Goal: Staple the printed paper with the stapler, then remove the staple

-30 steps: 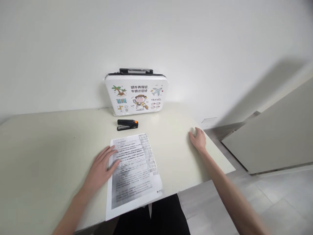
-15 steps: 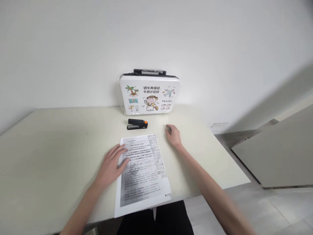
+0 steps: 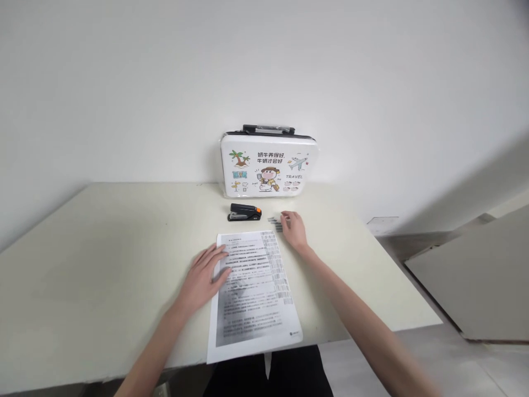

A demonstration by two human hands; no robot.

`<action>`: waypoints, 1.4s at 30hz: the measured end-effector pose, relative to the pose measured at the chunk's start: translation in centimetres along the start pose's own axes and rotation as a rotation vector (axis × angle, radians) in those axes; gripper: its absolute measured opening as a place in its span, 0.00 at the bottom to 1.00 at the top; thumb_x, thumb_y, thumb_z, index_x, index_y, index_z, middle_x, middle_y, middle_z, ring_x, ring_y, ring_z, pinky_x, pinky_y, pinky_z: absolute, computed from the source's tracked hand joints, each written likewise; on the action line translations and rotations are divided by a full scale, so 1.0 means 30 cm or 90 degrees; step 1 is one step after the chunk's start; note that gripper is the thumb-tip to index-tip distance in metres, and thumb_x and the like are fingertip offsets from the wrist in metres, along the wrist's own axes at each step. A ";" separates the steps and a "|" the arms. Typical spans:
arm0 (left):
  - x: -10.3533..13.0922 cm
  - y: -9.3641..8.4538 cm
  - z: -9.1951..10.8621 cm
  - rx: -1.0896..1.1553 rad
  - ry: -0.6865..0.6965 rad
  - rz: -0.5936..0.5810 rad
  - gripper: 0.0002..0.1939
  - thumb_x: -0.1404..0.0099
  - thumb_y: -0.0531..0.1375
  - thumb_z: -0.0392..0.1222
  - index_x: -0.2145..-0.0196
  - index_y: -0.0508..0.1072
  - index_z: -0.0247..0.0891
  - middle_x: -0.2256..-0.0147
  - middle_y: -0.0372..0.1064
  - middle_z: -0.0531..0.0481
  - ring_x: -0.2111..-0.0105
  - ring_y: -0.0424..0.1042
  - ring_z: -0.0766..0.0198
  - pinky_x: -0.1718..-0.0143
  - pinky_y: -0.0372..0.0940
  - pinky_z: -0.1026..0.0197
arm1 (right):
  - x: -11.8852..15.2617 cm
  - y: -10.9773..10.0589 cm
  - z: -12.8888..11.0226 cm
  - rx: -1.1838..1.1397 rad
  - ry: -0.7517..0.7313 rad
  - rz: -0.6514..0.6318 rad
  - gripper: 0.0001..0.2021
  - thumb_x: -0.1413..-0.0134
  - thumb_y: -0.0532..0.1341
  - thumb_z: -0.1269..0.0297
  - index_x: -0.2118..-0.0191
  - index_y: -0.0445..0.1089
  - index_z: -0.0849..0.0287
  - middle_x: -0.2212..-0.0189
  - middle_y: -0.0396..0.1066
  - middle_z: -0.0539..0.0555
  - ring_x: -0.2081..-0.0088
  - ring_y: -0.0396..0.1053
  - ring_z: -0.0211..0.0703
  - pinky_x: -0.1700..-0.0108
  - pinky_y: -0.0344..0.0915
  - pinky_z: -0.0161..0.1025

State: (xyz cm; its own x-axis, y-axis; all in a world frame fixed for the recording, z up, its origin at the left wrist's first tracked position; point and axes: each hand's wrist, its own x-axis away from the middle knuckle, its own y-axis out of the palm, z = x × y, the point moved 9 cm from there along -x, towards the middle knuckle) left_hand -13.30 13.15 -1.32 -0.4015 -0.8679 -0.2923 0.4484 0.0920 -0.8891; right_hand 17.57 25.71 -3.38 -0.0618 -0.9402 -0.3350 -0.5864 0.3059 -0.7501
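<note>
Printed paper sheets (image 3: 256, 298) lie near the table's front edge. My left hand (image 3: 203, 277) rests on their left side with its fingers spread. To the right of the black stapler (image 3: 244, 213), several small grey staple strips (image 3: 278, 225) lie on the table. My right hand (image 3: 293, 229) is over their right end, fingers bent and close together; whether it grips any strip is hard to make out.
Behind the stapler, a white case (image 3: 268, 165) with cartoon prints and a black handle leans upright against the wall. The pale table (image 3: 124, 264) reaches to both sides. A grey panel (image 3: 475, 275) stands at the far right.
The view has shifted, so the things on the table appear further right. Staple strips now show beside my right hand's fingertips. My left hand stays on the paper.
</note>
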 end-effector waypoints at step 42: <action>0.004 -0.015 0.020 0.006 -0.001 0.005 0.20 0.24 0.56 0.54 0.41 0.73 0.45 0.34 0.69 0.46 0.31 0.62 0.46 0.31 0.58 0.38 | -0.103 0.059 -0.050 0.274 -0.091 -0.246 0.16 0.21 0.43 0.59 0.49 0.66 0.59 0.52 0.75 0.62 0.55 0.75 0.50 0.55 0.64 0.40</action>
State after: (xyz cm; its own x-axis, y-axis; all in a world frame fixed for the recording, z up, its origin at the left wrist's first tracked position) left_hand -13.08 12.71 -0.74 -0.3975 -0.8677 -0.2985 0.4586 0.0940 -0.8837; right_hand 15.52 28.94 -2.82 0.2178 -0.9750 -0.0430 -0.1627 0.0071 -0.9867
